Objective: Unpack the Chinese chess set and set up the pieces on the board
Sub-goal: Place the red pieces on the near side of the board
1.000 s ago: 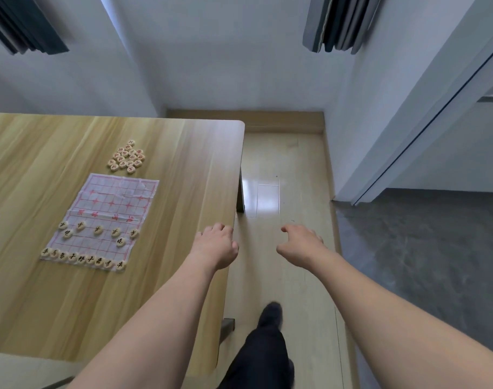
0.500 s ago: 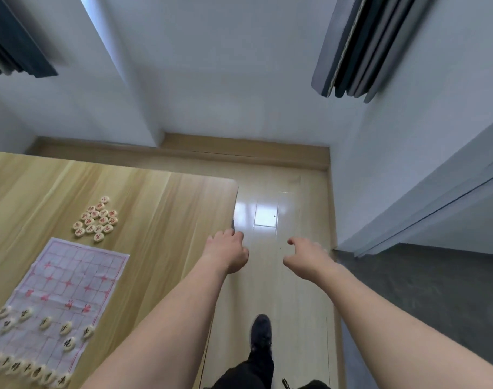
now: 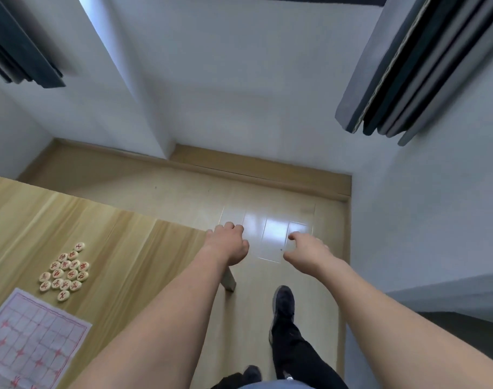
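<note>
Board [image 3: 29,335] long axis away from viewer

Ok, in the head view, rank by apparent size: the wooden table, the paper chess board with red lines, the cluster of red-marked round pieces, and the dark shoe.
1. Wooden table.
2. Paper chess board with red lines, partly cut off by the frame.
3. Cluster of red-marked round pieces and dark shoe: these look alike, and the shoe lies farther down, so unranked.
</note>
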